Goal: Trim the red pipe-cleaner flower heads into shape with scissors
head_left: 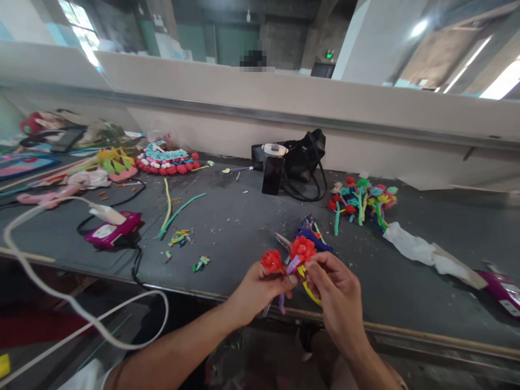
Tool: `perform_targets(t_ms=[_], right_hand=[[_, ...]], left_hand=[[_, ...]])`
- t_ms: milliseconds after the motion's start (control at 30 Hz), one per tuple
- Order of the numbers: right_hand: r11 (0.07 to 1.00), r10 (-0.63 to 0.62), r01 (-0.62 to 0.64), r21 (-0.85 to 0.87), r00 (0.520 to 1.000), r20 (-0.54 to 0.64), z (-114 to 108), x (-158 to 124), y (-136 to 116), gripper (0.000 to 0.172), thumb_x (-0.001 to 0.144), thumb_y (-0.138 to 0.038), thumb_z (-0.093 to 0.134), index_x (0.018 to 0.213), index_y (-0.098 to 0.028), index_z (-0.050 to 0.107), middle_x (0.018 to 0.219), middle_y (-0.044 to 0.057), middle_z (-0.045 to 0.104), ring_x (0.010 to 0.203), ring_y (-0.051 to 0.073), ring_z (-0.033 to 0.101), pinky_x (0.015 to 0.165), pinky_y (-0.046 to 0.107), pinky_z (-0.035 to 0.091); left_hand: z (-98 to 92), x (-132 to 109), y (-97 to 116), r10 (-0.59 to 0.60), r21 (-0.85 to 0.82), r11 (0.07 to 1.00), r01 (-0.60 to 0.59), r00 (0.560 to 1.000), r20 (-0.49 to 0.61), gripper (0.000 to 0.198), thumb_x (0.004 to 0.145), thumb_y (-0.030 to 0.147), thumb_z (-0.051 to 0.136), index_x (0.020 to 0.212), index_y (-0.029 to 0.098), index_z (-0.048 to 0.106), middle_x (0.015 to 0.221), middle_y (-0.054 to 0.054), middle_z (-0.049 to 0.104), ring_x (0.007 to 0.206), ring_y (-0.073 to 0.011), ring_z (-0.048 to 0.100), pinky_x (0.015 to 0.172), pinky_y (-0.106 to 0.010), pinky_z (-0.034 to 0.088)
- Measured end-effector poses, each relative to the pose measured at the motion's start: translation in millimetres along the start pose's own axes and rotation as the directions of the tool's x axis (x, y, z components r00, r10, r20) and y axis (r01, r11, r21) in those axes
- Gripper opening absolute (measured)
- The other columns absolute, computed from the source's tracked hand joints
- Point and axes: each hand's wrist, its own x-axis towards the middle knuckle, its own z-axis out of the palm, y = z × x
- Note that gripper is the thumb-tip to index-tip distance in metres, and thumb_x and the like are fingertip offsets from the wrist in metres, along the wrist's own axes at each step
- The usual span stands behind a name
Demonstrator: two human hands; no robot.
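Observation:
My left hand is closed around the stems of two red pipe-cleaner flowers, one bloom at the left. My right hand pinches the purple and yellow stems just under the right bloom. Both hands hover over the front edge of the dark grey table. Scissors with blue handles lie on the table right behind the flowers.
A bunch of finished flowers lies at the right. A black bag and phone stand behind. A pink glue gun with white cable sits left. White cloth, stem scraps and a red-blue wreath also lie about.

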Motion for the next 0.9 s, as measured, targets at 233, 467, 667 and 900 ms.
perform_targets(t_ms=[233,467,667,900], right_hand=[[0.999,-0.051,0.051,0.014,0.999,0.001,11,0,-12,0.018,0.079,-0.033,0.067,0.068,-0.020,0.061,0.050,-0.007,0.049,0.042,0.007,0.039,0.039,0.019,0.028],[0.998,-0.058,0.056,0.035,0.997,0.045,17,-1,-15,0.017,0.077,-0.024,0.062,0.062,-0.021,0.054,0.047,-0.008,0.053,0.039,0.007,0.047,0.038,0.019,0.034],[0.998,-0.051,0.049,0.025,0.995,0.080,16,0,-10,0.018,0.079,-0.024,0.061,0.064,-0.022,0.053,0.051,-0.007,0.058,0.044,0.010,0.055,0.045,0.022,0.046],[0.990,-0.123,0.124,-0.071,0.992,0.021,14,-2,-12,0.017,0.083,-0.032,0.064,0.071,-0.020,0.060,0.056,-0.006,0.059,0.048,0.009,0.054,0.046,0.021,0.045]], left_hand=[[2.9,2,1,-0.036,-0.161,0.987,0.024,0.997,-0.072,0.027,0.078,0.039,0.079,0.078,0.012,0.074,0.063,-0.002,0.065,0.062,-0.0132,0.060,0.065,-0.025,0.048],[5.0,-1,3,-0.089,-0.224,0.972,0.071,0.993,-0.075,0.031,0.070,0.039,0.085,0.075,0.010,0.074,0.063,-0.004,0.067,0.059,-0.0125,0.061,0.061,-0.025,0.049],[8.4,0,1,-0.092,-0.253,0.966,0.059,0.988,-0.121,0.032,0.069,0.039,0.086,0.069,0.010,0.073,0.061,-0.004,0.068,0.057,-0.0117,0.060,0.059,-0.024,0.048],[6.6,2,8,-0.090,-0.282,0.958,0.056,0.990,-0.112,0.032,0.070,0.038,0.086,0.069,0.009,0.073,0.062,-0.005,0.068,0.058,-0.0120,0.060,0.061,-0.025,0.049]])
